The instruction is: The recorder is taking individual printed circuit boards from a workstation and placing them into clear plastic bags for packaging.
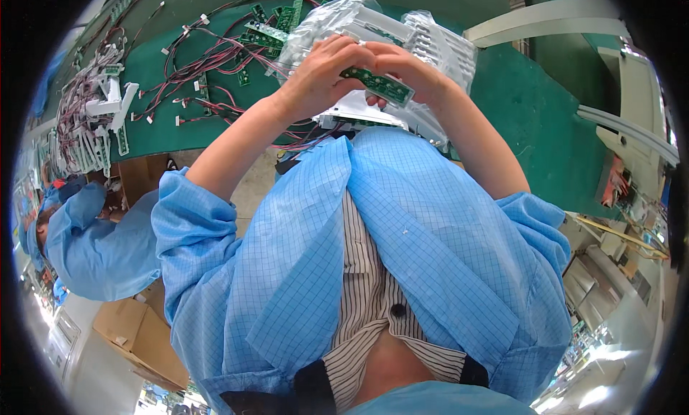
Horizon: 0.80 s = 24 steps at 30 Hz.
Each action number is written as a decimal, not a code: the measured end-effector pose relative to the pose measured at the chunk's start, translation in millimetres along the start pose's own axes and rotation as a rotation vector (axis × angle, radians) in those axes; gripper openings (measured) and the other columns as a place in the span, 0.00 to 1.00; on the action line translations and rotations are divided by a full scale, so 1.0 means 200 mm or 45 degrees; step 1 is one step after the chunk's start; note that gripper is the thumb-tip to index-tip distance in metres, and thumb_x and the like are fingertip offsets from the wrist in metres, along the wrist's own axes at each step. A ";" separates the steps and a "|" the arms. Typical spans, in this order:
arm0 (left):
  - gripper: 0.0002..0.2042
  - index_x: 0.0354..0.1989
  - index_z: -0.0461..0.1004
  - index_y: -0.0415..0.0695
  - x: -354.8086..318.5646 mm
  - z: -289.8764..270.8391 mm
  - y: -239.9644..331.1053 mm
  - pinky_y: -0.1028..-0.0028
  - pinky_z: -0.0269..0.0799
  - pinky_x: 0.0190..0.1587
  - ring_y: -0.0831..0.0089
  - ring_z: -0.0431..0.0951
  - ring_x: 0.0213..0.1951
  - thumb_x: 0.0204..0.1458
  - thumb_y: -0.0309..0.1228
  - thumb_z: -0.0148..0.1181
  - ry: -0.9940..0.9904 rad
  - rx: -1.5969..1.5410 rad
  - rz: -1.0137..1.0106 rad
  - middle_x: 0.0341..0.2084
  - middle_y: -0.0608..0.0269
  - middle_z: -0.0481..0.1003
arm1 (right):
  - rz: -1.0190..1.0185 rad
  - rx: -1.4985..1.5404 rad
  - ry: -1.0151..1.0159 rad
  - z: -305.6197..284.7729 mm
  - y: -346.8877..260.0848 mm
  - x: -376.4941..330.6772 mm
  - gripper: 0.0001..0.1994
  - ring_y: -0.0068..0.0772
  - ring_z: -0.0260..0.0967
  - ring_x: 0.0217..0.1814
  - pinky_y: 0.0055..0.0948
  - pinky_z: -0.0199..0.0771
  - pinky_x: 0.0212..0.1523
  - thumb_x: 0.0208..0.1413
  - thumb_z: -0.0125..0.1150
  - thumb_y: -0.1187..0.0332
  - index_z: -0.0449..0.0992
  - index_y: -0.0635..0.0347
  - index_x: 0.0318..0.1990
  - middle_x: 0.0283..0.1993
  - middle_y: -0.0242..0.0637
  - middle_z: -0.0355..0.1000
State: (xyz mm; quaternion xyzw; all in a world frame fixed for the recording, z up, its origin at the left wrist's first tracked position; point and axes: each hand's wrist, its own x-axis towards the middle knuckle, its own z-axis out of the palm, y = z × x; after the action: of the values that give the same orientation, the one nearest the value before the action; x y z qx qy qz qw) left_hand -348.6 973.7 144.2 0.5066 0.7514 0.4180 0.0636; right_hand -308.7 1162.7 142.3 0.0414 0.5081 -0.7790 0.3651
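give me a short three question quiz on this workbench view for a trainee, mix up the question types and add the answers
1. Multiple choice: what colour is the tabletop?
a) red
b) green
c) white

2. True or false: the tangled wires lie to the left of the person's two hands.

3. Short answer: what flat green thing is held between the left hand and the right hand?

Key:
1. b
2. True
3. A circuit board
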 end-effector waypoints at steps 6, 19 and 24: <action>0.27 0.48 0.60 0.47 -0.01 -0.04 -0.01 0.63 0.53 0.59 0.56 0.54 0.59 0.36 0.24 0.61 0.115 -0.174 -0.008 0.55 0.56 0.58 | -0.103 -0.196 0.085 0.10 0.04 -0.01 0.25 0.33 0.72 0.26 0.30 0.78 0.25 0.42 0.49 0.76 0.59 0.61 0.53 0.36 0.43 0.65; 0.21 0.45 0.68 0.42 -0.17 -0.23 -0.01 0.70 0.73 0.32 0.61 0.77 0.30 0.44 0.38 0.59 0.240 0.616 -0.705 0.36 0.56 0.73 | -0.239 -0.286 0.030 0.07 0.07 0.00 0.19 0.28 0.72 0.30 0.25 0.77 0.27 0.45 0.48 0.76 0.58 0.64 0.47 0.39 0.42 0.65; 0.14 0.41 0.70 0.40 -0.17 -0.10 -0.09 0.80 0.68 0.29 0.82 0.71 0.25 0.46 0.30 0.60 0.312 -0.664 -0.789 0.24 0.66 0.74 | -0.320 -0.410 0.089 0.09 0.11 0.00 0.20 0.27 0.72 0.32 0.23 0.76 0.30 0.44 0.50 0.76 0.57 0.64 0.47 0.41 0.43 0.65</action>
State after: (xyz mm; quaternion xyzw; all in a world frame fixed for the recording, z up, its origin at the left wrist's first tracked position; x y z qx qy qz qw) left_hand -354.7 932.0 132.8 0.1704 0.7393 0.6123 0.2225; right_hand -289.6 1143.9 135.0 -0.0544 0.6397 -0.7251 0.2492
